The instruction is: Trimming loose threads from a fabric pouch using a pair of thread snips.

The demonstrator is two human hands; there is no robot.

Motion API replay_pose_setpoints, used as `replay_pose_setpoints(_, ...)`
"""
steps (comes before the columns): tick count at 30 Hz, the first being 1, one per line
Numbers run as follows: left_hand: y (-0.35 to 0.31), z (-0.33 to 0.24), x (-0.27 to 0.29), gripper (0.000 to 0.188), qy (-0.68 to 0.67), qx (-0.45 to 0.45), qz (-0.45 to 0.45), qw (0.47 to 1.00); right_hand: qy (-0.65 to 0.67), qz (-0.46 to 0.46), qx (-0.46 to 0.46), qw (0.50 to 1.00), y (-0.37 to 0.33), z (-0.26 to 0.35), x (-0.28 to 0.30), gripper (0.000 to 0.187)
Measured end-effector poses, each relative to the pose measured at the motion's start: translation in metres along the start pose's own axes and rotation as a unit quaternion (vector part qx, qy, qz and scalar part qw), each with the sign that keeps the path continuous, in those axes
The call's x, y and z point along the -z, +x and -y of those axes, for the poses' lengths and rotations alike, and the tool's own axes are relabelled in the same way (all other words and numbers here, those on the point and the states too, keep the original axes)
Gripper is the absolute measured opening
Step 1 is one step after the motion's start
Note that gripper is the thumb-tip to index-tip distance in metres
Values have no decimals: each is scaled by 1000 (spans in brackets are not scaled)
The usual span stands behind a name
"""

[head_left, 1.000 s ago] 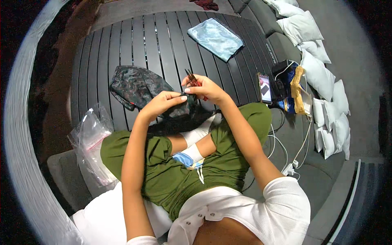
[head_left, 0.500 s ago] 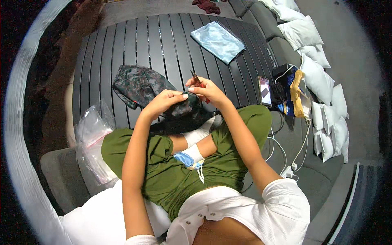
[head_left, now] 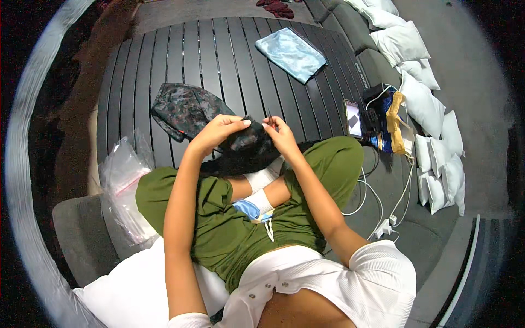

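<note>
A dark, patterned piece of fabric [head_left: 188,109] lies partly on the slatted table, and its near end, with black fuzzy-looking material, hangs over my crossed legs. My left hand [head_left: 220,132] is closed on this fabric, pinching its upper edge between thumb and fingers. Opposite it, my right hand [head_left: 282,136] is closed around small red-handled scissors [head_left: 270,118], their dark tips pointing up and away from me. The right thumb and fingertips are also at the fabric's edge. Most of the scissors' handle is hidden in the fingers.
The black slatted table [head_left: 180,49] bears a folded light-blue cloth [head_left: 291,54] at the far right. A phone [head_left: 353,118] stands at its right edge, beside a blue-and-yellow bag [head_left: 395,123] and white cables [head_left: 377,205]. Clear plastic bags [head_left: 127,188] lie left; white pillows [head_left: 424,104] line the right.
My right hand has turned and shifted slightly right and down, with the scissors' tips lower. The fabric between my hands has been drawn up and spread more. My left hand has moved slightly upward.
</note>
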State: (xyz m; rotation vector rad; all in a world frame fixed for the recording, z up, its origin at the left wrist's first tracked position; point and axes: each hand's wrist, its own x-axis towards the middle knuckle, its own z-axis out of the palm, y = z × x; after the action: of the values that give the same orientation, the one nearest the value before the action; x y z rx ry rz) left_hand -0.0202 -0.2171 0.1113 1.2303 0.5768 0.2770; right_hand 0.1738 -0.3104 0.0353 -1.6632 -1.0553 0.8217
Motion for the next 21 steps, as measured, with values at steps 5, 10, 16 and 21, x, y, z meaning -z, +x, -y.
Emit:
replay_pose_setpoints(5, -1, -2, -2, 27, -30, 19, -61, 997, -52, 1, -2, 999, -10, -10, -2, 22)
replay_pose_setpoints(10, -2, -5, 3, 27, 8, 45, -92, 995, -112, -6, -28, 993, -21, -16, -5, 29)
replay_pose_setpoints(16, -1, -4, -6, 22, -100, -2, -110, 989, -125, -72, 40, 989, -27, -21, -8, 36)
replay_pose_setpoints(21, -7, -9, -5, 15, -97, 13, -80, 992, -61, -71, 6, 996, -27, 5, -3, 31)
